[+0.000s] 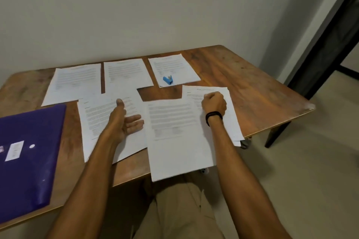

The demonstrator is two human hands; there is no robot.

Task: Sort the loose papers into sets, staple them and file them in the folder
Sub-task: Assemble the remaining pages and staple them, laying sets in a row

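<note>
White printed paper sheets (174, 141) lie spread on the brown wooden table (252, 87), with a small blue stapler (168, 80) on the far right sheet (180, 64) and the purple plastic folder (29, 161) at the near left, while the left hand (124, 120) is over a near sheet (93, 122) with straight fingers and the right hand (213, 105) rests curled on the rightmost sheet (233, 122), its grasp unclear.

Dim, even indoor light — soft blur, edges bowed.

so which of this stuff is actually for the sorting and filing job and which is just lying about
For the job: loose papers spread on the table, blue stapler on the far right pile, purple folder at the left.
Not part of it: black wristband, dark door frame beyond the table.
</note>
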